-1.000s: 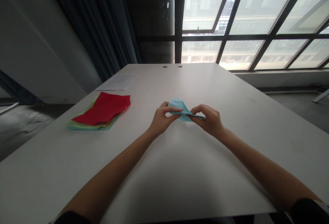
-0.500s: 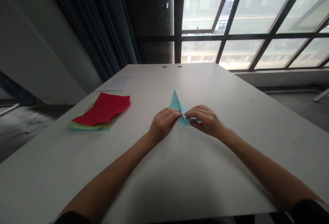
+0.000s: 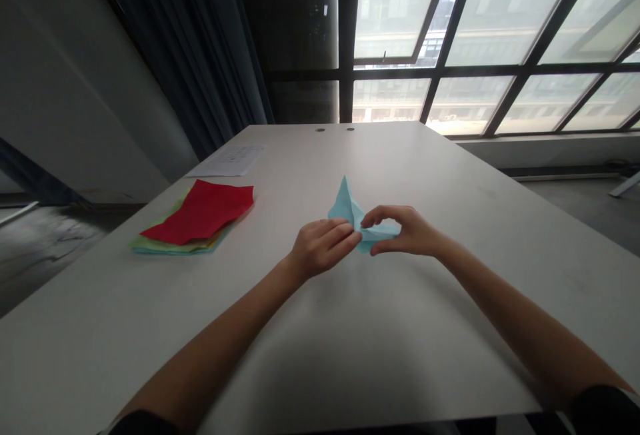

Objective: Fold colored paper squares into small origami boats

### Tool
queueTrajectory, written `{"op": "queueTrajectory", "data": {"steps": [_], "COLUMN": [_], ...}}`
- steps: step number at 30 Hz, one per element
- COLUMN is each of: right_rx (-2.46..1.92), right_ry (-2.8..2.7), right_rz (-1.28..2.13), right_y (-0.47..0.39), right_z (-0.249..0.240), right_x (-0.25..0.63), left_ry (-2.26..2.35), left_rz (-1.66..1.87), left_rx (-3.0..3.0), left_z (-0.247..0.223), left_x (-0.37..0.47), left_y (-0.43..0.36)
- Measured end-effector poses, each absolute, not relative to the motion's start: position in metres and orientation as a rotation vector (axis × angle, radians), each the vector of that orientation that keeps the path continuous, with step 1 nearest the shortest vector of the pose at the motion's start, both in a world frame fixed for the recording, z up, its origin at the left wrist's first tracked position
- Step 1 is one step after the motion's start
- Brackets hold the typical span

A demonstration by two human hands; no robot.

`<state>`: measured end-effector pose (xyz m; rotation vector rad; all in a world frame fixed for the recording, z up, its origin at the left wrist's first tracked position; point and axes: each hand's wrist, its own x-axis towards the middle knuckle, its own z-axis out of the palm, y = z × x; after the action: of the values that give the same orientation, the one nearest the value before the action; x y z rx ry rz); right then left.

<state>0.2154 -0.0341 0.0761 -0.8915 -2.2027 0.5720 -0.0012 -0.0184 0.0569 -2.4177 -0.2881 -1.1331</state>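
Observation:
A light blue folded paper (image 3: 343, 206) is at the middle of the white table, one pointed corner standing up toward the far side. My left hand (image 3: 324, 246) is closed on its near left part, fingers pressed together. My right hand (image 3: 400, 230) curves around the right flap, thumb and index finger apart, with the fingertips at the paper's fold and near edge. The fingers cover part of the paper's centre.
On the white table (image 3: 380, 335), a red sheet (image 3: 203, 210) tops a stack of green, yellow and blue sheets (image 3: 173, 247) at left. A printed white page (image 3: 227, 160) is behind it. Windows and a dark curtain stand beyond.
My right thumb and index finger have spread apart, showing more of the right flap. My left hand has shifted slightly right, and the paper has turned a little.

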Motion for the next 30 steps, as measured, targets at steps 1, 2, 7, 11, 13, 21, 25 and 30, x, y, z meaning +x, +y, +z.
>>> {"op": "queueTrajectory", "data": {"steps": [1,2,7,11,13,21,25,30], "right_rx": [-0.891,-0.916,-1.177,-1.129,-1.103,-1.039,-1.086,-1.101], "right_ry": [-2.150,-2.066,-1.693,-1.596,-1.532,-1.527,-1.552,-1.621], "right_rz": [0.673,0.736,0.871,1.189,1.290,1.355,1.353,1.299], "right_y": [-0.030,-0.025,-0.006,-0.005,-0.006,-0.008,-0.011,-0.011], "right_z": [0.076,0.074,0.060,0.058,0.059,0.066,0.071,0.072], "right_x": [0.219,0.223,0.233,0.233,0.233,0.239,0.239,0.239], "left_ry": [-0.280,-0.270,-0.263,-0.267,-0.265,-0.317,-0.381,-0.428], "left_rz": [-1.125,-1.118,-1.118,-1.075,-1.072,-1.058,-1.056,-1.018], "left_rx": [-2.409,-2.410,-2.482,-2.511,-2.531,-2.602,-2.691,-2.733], "left_z": [0.057,0.057,0.056,0.053,0.052,0.049,0.047,0.046], "left_x": [-0.001,-0.001,-0.001,-0.001,-0.001,0.001,0.002,0.002], "left_y": [-0.019,-0.019,-0.021,-0.021,-0.020,-0.018,-0.018,-0.017]}}
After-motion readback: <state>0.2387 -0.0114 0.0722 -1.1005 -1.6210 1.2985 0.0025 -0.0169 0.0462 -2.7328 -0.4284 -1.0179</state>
